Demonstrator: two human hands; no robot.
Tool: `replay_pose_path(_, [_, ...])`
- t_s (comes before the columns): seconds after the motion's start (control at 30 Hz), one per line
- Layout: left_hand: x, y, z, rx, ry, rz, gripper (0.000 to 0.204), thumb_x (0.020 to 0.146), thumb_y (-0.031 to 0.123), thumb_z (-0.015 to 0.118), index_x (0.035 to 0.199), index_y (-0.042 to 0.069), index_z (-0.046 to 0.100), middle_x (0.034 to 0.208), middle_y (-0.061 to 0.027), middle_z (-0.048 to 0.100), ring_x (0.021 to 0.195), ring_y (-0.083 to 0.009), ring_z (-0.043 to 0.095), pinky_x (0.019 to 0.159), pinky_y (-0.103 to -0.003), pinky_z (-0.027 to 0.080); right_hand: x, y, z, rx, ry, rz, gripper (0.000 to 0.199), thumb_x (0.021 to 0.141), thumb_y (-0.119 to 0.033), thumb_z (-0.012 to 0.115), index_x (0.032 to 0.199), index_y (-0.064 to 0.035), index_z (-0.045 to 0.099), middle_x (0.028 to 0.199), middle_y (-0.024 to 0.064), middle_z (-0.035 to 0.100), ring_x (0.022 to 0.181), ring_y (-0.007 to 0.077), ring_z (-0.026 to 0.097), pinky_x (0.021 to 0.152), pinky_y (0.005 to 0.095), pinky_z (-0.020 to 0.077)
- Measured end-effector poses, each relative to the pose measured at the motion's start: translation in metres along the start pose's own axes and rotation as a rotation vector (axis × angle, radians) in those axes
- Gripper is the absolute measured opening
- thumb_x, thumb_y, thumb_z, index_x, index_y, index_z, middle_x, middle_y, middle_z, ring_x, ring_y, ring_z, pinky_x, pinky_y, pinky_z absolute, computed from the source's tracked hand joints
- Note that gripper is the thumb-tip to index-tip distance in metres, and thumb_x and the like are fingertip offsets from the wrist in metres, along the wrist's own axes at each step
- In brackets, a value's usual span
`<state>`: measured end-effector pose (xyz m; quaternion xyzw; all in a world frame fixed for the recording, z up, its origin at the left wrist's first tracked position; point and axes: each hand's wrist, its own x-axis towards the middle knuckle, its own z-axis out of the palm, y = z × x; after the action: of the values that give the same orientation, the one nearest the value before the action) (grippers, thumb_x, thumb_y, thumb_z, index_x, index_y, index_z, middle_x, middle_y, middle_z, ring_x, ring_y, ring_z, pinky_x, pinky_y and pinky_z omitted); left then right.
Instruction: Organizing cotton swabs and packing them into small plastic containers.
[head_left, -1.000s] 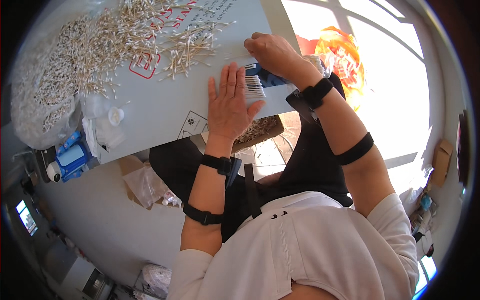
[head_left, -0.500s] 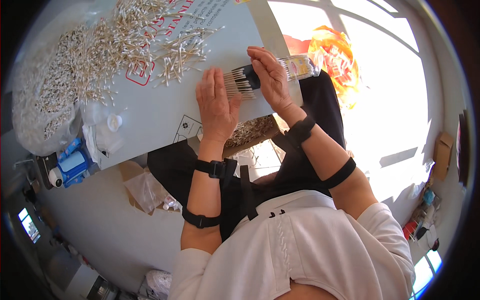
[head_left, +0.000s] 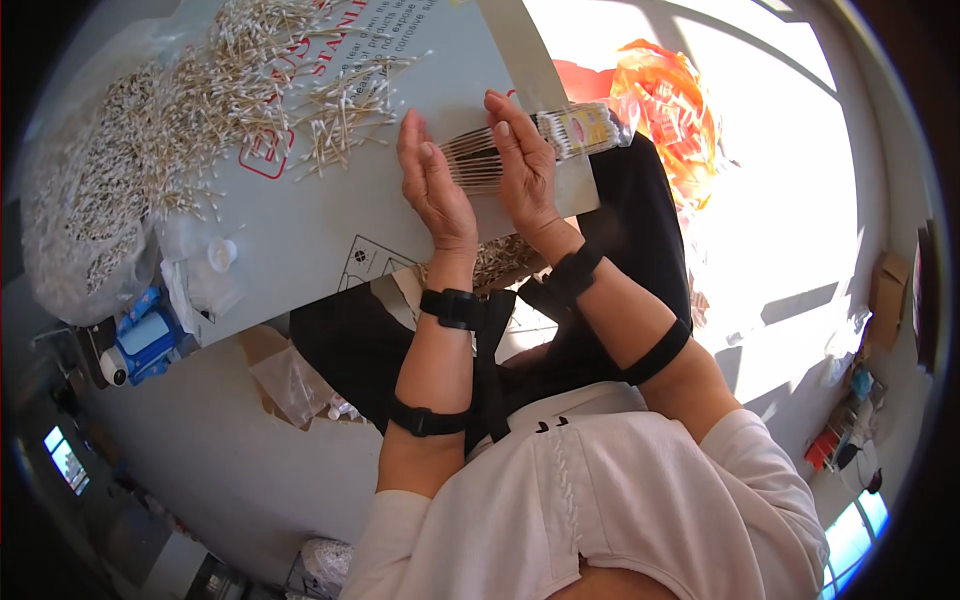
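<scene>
A flat row of cotton swabs (head_left: 474, 163) lies side by side on the grey tabletop between my two hands. My left hand (head_left: 438, 192) stands on edge at the left ends of the swabs, its fingers stretched out. Across the right part of the row is my right hand (head_left: 527, 168), fingers extended and touching the swabs, hiding some of them. Just right of that hand, a clear packet of cotton swabs (head_left: 590, 130) with a yellow label lies at the table's right edge. A large loose heap of cotton swabs (head_left: 240, 70) spreads over the table's left side.
A clear plastic bag (head_left: 60, 220) full of swabs sits at the table's left end, near a small white cap (head_left: 222, 253) and a blue packet (head_left: 150, 335). Below the table edge is a box of swabs (head_left: 505, 258). An orange bag (head_left: 665, 110) lies beyond the right edge.
My hands have come closer together and turned more on edge, palms toward each other. The left moved right; the dark patch seen on the swabs beside my right hand is now mostly out of sight.
</scene>
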<state>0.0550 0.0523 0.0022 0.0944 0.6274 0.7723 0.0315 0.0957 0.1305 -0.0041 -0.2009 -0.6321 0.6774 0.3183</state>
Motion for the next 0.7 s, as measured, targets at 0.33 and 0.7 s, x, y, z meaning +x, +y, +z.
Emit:
replay_pose_path(0.33, [0.001, 0.001, 0.018, -0.138, -0.059, -0.060, 0.053, 0.103, 0.031, 0.046, 0.142, -0.005, 0.041, 0.145, -0.0203, 0.043, 0.137, -0.0262, 0.039, 0.117, -0.039, 0.025, 0.025, -0.010, -0.025, -0.130, -0.002, -0.111, 0.027, 0.101, -0.013, 0.051, 0.123, 0.0018, 0.059, 0.132, 0.0166, 0.057, 0.120, 0.0257, 0.055, 0.101, 0.0314, 0.0419])
replay_pose_path(0.7, [-0.015, 0.027, -0.016, 1.197, -0.635, 0.399, 0.074, 0.094, 0.040, 0.056, 0.151, 0.003, 0.028, 0.157, -0.0184, 0.027, 0.147, -0.0323, 0.021, 0.119, -0.052, 0.014, 0.044, -0.040, -0.088, -1.056, -0.744, -0.439, 0.083, 0.072, -0.022, 0.079, 0.145, -0.0168, 0.041, 0.150, 0.0057, 0.041, 0.142, 0.0255, 0.033, 0.120, 0.0454, 0.0264])
